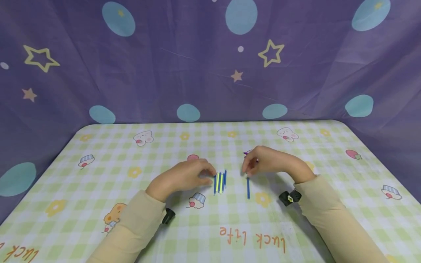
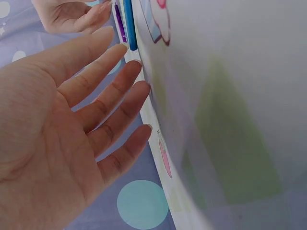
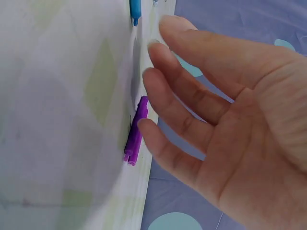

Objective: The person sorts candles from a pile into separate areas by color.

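Several thin blue and yellow sticks (image 1: 220, 183) lie side by side on the tablecloth in the head view. My left hand (image 1: 185, 178) is just left of this row, fingertips right at its edge, the fingers loosely spread in the left wrist view. Apart from the row, a single blue stick (image 1: 248, 189) lies to the right. Over its far end hovers my right hand (image 1: 268, 160), fingers gently bent and nothing between them. Purple sticks (image 3: 136, 132) lie together beyond the right fingertips, mostly hidden behind that hand in the head view.
A green checked tablecloth (image 1: 184, 233) with printed cupcakes, flowers and lettering covers the table. Behind its far edge hangs a purple curtain (image 1: 204, 80) with stars and blue ovals. Each wrist wears a dark strap, such as the right strap (image 1: 290, 197).
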A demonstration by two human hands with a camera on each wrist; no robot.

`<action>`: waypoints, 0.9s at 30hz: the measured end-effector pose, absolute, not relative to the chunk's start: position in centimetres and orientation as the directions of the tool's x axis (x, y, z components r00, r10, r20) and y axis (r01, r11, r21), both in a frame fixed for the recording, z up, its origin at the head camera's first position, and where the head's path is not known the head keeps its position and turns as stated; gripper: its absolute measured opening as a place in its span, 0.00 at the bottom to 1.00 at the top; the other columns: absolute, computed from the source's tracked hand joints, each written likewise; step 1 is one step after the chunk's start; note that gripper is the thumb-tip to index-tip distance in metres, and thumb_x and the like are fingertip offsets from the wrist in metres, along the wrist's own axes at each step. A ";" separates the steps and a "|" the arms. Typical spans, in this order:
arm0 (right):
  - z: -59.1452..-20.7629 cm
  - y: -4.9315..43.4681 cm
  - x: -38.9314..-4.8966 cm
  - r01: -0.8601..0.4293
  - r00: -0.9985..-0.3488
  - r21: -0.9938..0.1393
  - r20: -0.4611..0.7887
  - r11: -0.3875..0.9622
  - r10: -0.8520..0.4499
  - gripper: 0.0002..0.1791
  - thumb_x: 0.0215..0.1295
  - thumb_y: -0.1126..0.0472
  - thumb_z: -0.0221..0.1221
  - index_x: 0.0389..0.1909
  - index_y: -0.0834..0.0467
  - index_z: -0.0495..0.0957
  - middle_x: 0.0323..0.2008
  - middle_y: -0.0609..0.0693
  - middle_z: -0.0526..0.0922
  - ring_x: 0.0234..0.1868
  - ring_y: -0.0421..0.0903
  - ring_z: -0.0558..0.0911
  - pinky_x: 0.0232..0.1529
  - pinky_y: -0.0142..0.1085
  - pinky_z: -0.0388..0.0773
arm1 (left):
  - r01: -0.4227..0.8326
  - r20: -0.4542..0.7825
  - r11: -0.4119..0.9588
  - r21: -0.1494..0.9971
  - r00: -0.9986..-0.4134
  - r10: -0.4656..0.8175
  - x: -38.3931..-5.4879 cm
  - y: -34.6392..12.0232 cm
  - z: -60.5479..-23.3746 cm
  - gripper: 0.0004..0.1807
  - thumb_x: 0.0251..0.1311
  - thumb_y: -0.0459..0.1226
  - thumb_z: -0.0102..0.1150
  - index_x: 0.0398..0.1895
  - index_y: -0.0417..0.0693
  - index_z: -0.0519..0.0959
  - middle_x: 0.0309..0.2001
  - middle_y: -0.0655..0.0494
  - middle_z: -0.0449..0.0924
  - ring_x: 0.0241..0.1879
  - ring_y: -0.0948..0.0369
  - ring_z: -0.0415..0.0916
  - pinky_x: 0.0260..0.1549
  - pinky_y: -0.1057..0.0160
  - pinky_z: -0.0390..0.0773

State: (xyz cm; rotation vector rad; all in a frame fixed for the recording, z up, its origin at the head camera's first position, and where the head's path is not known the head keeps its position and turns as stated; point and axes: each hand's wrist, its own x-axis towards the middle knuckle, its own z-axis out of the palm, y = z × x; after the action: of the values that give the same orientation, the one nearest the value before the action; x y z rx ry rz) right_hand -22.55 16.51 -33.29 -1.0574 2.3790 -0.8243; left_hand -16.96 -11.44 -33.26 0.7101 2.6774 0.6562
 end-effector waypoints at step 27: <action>-33.4 15.8 -21.4 -0.523 -0.577 -0.638 -0.223 0.565 -0.786 0.08 0.51 0.75 0.69 0.30 0.60 0.86 0.25 0.43 0.82 0.26 0.36 0.76 0.32 0.31 0.76 | 0.414 -0.173 0.806 0.423 -0.836 0.520 -16.5 -12.0 -33.1 0.06 0.62 0.36 0.67 0.33 0.60 0.81 0.36 0.63 0.73 0.35 0.63 0.71 0.42 0.58 0.72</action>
State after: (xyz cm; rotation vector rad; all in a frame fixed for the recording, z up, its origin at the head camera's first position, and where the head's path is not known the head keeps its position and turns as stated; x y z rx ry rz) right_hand -21.42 15.82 -33.37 -1.0503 2.3091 -0.7135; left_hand -16.51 -11.98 -33.14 0.7180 2.7126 0.5411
